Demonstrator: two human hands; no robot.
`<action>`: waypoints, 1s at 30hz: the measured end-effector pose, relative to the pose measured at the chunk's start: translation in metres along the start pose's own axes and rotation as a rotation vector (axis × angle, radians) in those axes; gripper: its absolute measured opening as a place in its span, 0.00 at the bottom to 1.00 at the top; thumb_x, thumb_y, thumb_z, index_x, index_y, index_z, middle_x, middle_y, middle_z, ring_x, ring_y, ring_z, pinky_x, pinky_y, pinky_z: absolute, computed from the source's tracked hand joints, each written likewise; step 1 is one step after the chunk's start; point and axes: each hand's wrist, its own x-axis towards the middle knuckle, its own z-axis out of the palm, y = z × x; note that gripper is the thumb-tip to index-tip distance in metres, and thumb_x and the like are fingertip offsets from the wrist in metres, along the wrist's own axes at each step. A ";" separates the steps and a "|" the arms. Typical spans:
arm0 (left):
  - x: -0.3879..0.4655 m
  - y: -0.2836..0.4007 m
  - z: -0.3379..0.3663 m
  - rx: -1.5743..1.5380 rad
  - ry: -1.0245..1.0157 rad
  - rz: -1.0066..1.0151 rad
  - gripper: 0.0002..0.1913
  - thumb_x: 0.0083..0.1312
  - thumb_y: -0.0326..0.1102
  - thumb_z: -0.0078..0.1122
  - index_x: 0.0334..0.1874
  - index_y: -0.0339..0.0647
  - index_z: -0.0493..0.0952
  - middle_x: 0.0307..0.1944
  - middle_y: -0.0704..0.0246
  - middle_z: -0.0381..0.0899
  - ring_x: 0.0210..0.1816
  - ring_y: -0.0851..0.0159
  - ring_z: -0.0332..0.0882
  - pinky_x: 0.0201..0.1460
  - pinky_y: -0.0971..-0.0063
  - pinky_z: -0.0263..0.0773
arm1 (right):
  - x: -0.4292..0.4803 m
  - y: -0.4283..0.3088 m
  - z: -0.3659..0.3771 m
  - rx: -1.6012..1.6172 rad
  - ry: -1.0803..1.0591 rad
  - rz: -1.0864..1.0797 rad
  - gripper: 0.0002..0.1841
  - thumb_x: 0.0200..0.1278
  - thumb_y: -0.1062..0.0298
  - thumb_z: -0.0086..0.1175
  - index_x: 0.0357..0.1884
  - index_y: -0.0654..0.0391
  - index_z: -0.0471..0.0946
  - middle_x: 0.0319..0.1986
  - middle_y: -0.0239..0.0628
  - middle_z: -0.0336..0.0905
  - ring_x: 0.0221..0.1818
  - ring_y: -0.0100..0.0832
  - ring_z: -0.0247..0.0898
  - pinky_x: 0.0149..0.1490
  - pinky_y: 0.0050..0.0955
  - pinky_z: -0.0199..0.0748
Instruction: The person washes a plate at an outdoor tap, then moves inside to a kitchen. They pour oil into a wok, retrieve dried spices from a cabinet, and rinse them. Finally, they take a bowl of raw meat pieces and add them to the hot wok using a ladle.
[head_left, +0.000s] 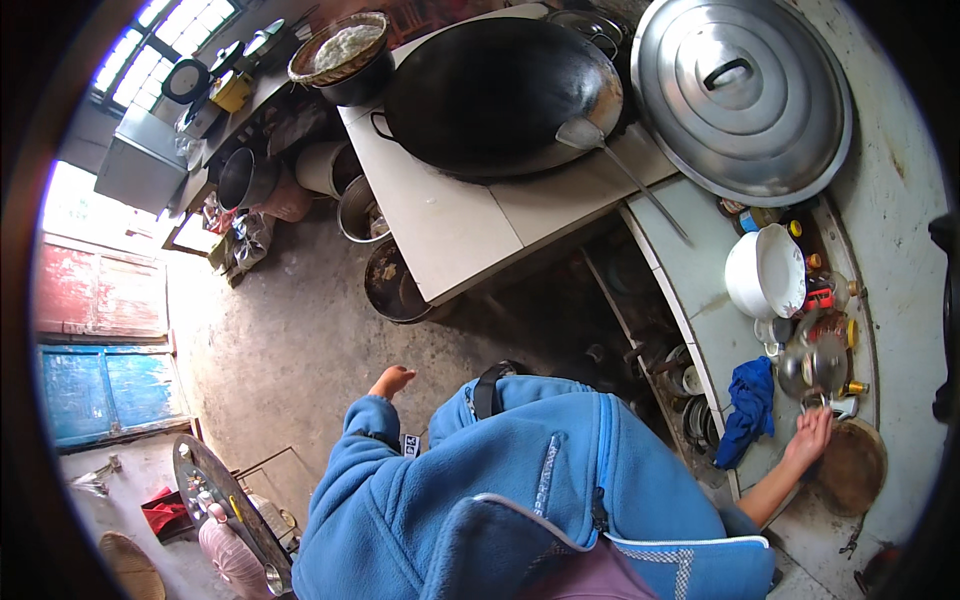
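Note:
My left hand (392, 381) hangs over the concrete floor with nothing visible in it, its fingers loosely bent. My right hand (814, 435) is over the tiled counter at the right, its curled fingertips at the lower end of a round, shiny vessel or ladle (812, 366). Whether they grip it cannot be told. A blue cloth (752, 397) lies left of this hand, and a round wooden board (851, 465) is partly behind it. Farther up the counter stands a white bowl (765, 271). A large black wok (495, 97) sits in the tiled stove, with a metal spatula (641, 180) resting across its rim.
A large metal lid (742, 97) lies beside the wok. Bottles and jars (829, 326) line the counter's back. A basket of white food (341, 52) sits on a dark pot at the stove's far corner. Buckets (397, 281) stand below the stove's edge; a round table (225, 510) is at lower left.

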 end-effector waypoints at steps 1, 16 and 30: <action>0.007 -0.020 0.008 -0.161 0.008 0.059 0.28 0.55 0.59 0.52 0.49 0.44 0.76 0.52 0.62 0.74 0.55 0.48 0.67 0.54 0.48 0.60 | 0.008 0.000 0.023 0.009 -0.073 0.006 0.09 0.65 0.65 0.45 0.26 0.52 0.64 0.18 0.23 0.51 0.21 0.18 0.46 0.27 0.20 0.46; -0.047 -0.055 0.108 -1.178 0.297 -0.239 0.18 0.58 0.40 0.57 0.44 0.30 0.75 0.33 0.64 0.79 0.33 0.66 0.73 0.37 0.74 0.69 | 0.112 0.035 0.407 -0.306 -0.909 0.119 0.10 0.61 0.64 0.51 0.23 0.52 0.69 0.16 0.19 0.58 0.18 0.13 0.50 0.22 0.16 0.44; -0.082 0.036 0.126 -1.499 0.316 -0.474 0.21 0.60 0.39 0.57 0.49 0.30 0.71 0.38 0.64 0.78 0.35 0.67 0.74 0.40 0.73 0.70 | 0.115 0.087 0.657 -0.794 -1.585 -0.517 0.15 0.54 0.60 0.56 0.19 0.61 0.72 0.12 0.29 0.62 0.18 0.20 0.55 0.25 0.24 0.54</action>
